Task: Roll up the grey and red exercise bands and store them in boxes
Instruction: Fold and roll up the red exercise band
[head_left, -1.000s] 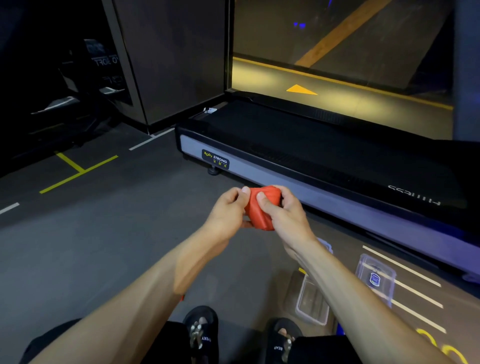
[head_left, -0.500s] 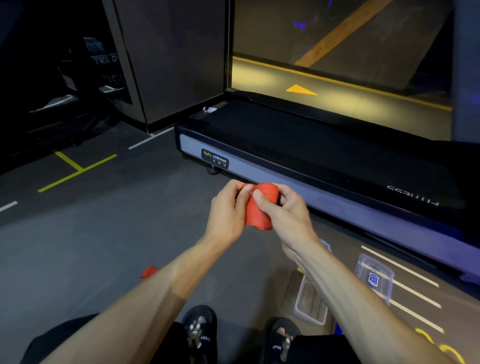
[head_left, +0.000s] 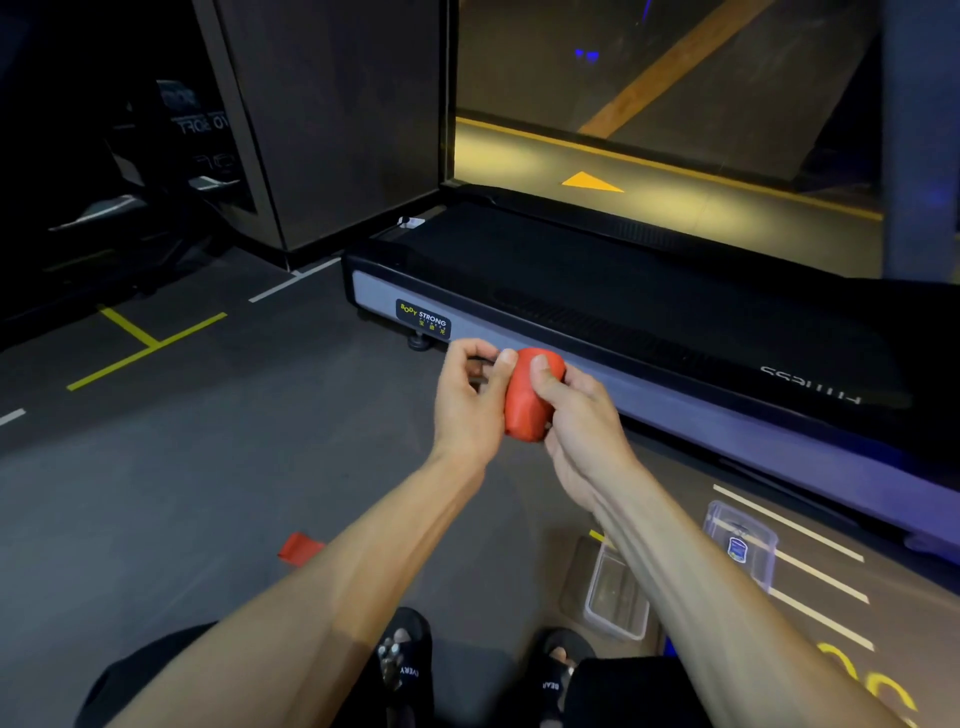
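Observation:
A thick roll of the red exercise band sits between both hands in front of me. My right hand wraps its right side, thumb on top. My left hand presses its left side with fingers curled. A loose red end of the band shows on the floor beside my left forearm. An open clear plastic box lies on the floor under my right forearm. A clear lid or second box with a blue label lies further right. No grey band is visible.
A black and grey treadmill runs across the floor just beyond my hands. A dark pillar stands at the back left. Yellow and white lines mark the grey floor. My feet in black sandals are at the bottom.
The roll has been turned further between my hands. The loose red end has come into view on the floor left of my left forearm and shifted slightly.

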